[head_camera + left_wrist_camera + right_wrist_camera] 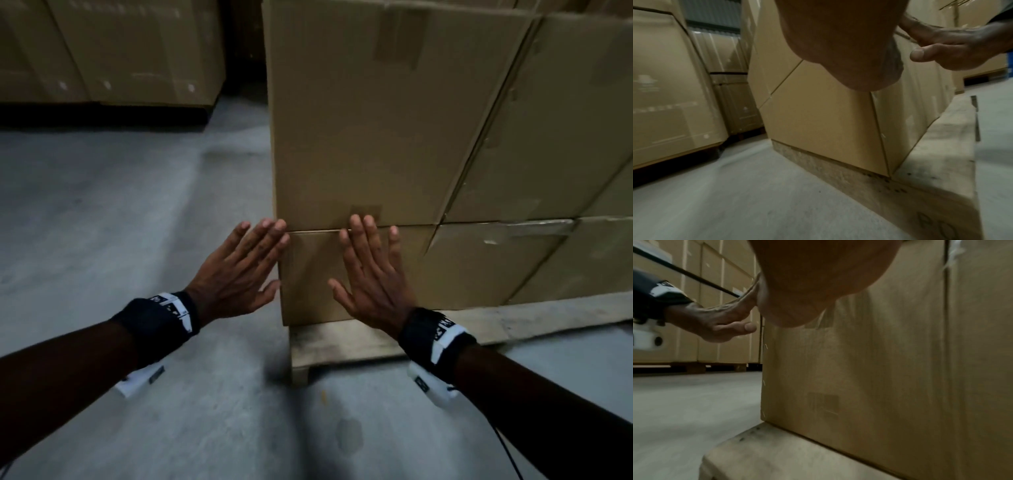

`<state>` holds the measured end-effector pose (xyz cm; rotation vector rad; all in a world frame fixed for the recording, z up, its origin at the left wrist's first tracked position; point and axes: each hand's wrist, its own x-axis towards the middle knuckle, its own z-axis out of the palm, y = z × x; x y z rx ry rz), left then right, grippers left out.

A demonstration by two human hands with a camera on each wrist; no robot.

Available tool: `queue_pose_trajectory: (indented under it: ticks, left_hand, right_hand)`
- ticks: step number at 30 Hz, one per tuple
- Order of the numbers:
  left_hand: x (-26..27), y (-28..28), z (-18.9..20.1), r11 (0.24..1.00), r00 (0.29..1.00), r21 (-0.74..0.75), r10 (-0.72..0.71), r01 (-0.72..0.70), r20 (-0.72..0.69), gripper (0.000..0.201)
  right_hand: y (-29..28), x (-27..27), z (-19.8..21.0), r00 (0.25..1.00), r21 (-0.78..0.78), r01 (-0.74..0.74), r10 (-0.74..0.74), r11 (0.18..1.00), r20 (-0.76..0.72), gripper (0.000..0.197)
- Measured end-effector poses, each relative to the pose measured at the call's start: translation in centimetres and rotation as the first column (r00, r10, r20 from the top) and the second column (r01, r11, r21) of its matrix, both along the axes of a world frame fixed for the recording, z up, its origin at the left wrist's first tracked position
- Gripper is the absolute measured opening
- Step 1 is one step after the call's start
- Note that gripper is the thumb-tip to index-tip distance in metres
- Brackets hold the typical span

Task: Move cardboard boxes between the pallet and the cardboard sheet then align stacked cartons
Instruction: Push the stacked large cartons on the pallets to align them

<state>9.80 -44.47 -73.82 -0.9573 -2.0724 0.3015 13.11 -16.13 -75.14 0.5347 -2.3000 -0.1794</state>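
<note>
Cardboard cartons stand stacked at the corner of the wooden pallet (342,342). Both hands are flat, fingers straight: the right hand (371,274) presses the lower carton (308,274) at the seam under the upper carton (359,137), the left hand (239,270) at its corner edge. This looks like the aligning step; next likely needs an even push inward.

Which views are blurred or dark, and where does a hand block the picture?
Head view: dim, soft, with straight edges bowed by the wide lens; the left hand and right hand stay readable on the lower carton. Left wrist view: the palm fills the upper middle, out of focus. Right wrist view: darkest; the palm blocks the top, and the pallet is blurred.
</note>
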Motion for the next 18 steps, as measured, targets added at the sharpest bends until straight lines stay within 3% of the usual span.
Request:
queue_pose_trajectory:
  ticks: [3,8,14,18]
  left_hand:
    - [-1.2,-1.6,0.1,1.0,1.0,-0.003,0.003,-0.003,0.006,0.091]
    - [-3.6,-2.2,0.6,0.989,0.983,-0.044,-0.135,0.142,0.123,0.099]
    - [-5.5,-2.5,0.6,0.947,0.941,-0.056,-0.305,0.316,0.145,0.101]
    - [-7.1,-1.4,-1.1,0.913,0.903,0.035,-0.407,0.406,0.137,0.1]
  right_hand:
    - [-1.8,-2.1,-1.5,0.995,-0.111,-0.067,0.058,0.992,-0.087,0.089]
    - [-4.1,-4.0,-3.2,0.987,-0.226,-0.033,-0.003,0.974,-0.16,0.098]
    - [-4.7,-4.2,-3.8,0.982,-0.234,-0.006,-0.038,0.972,-0.183,0.1]
    - [-5.8,-3.1,-3.4,0.984,-0.247,0.087,-0.122,0.965,-0.13,0.097]
